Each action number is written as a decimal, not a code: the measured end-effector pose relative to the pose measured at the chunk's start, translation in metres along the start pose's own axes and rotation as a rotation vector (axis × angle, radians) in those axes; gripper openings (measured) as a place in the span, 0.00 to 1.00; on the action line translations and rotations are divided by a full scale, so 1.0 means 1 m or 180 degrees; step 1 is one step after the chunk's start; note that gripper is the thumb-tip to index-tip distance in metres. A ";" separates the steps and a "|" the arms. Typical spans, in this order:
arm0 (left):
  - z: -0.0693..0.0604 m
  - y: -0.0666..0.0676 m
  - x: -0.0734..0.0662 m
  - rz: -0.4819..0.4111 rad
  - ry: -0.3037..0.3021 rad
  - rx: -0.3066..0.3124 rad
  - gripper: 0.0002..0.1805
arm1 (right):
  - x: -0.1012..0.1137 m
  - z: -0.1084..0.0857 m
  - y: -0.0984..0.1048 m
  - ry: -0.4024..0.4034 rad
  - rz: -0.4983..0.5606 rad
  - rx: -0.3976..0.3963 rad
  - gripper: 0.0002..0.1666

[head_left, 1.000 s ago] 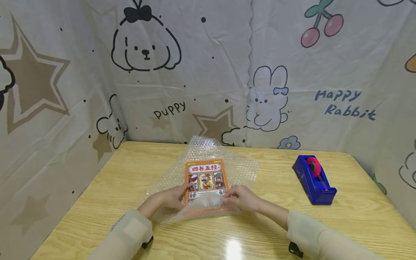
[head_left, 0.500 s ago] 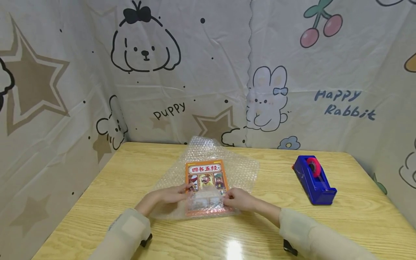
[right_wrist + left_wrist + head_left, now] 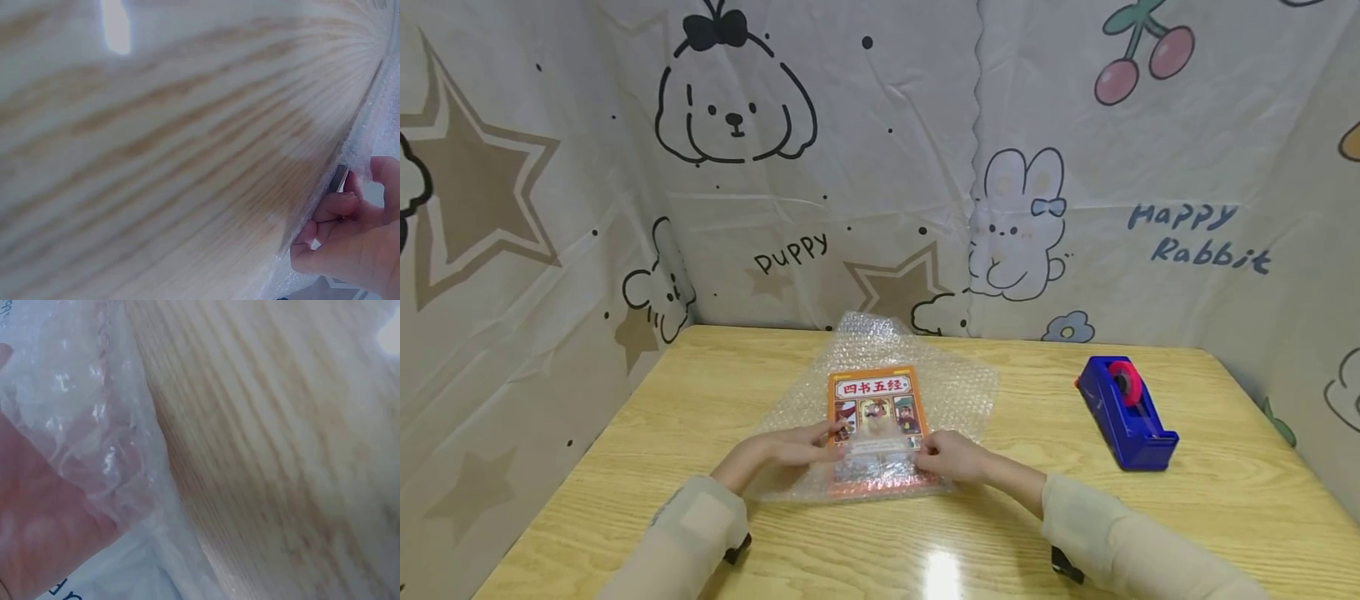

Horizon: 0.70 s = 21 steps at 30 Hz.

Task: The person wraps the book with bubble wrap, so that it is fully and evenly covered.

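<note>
An orange book (image 3: 874,388) with cartoon pictures and red characters lies face up on a sheet of bubble wrap (image 3: 958,387). The sheet's near edge is folded over the lower part of the cover. My left hand (image 3: 790,446) rests at the book's left side, its fingers fairly straight, with fingertips on the cover and the fold. In the left wrist view, bubble wrap (image 3: 81,406) lies over part of the palm (image 3: 44,512). At the book's right edge my right hand (image 3: 957,457) pinches the fold with curled fingers, also seen gripping the wrap (image 3: 365,140) in the right wrist view.
A blue tape dispenser (image 3: 1126,417) with a pink-cored roll stands on the right of the wooden table (image 3: 1015,533). Printed cloth (image 3: 880,167) hangs behind and at both sides. Black wrist straps show under both sleeves.
The near flap of bubble wrap has moved farther up over the cover and lies flatter. My left thumb has shifted up with it. The right hand has moved slightly left.
</note>
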State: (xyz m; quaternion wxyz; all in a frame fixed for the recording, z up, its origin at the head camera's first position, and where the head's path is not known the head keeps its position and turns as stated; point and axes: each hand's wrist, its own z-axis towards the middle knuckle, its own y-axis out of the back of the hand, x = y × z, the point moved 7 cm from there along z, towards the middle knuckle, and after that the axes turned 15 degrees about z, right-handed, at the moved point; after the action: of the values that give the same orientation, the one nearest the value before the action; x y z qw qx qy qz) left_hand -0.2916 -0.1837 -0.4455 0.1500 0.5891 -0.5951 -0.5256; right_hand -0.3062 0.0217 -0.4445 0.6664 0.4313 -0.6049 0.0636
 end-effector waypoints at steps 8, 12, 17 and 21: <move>0.002 0.000 -0.002 0.0041 -0.0060 -0.0053 0.42 | 0.000 -0.001 0.001 0.0084 -0.0021 0.0045 0.10; 0.003 0.000 -0.003 0.0081 -0.0084 -0.0077 0.42 | 0.000 -0.002 0.004 0.0220 -0.0120 0.0093 0.16; 0.004 -0.002 -0.003 0.0038 -0.0056 -0.0046 0.43 | 0.003 -0.006 0.003 0.0636 -0.0913 0.0251 0.34; 0.004 -0.003 -0.002 -0.0001 -0.0023 -0.0044 0.42 | 0.003 -0.008 0.002 0.0852 -0.1394 0.0434 0.35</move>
State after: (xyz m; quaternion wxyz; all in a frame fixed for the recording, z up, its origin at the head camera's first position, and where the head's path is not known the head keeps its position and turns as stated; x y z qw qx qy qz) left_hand -0.2928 -0.1790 -0.4487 0.1519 0.5862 -0.5919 -0.5319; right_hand -0.3008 0.0272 -0.4403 0.7077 0.5836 -0.3980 0.0150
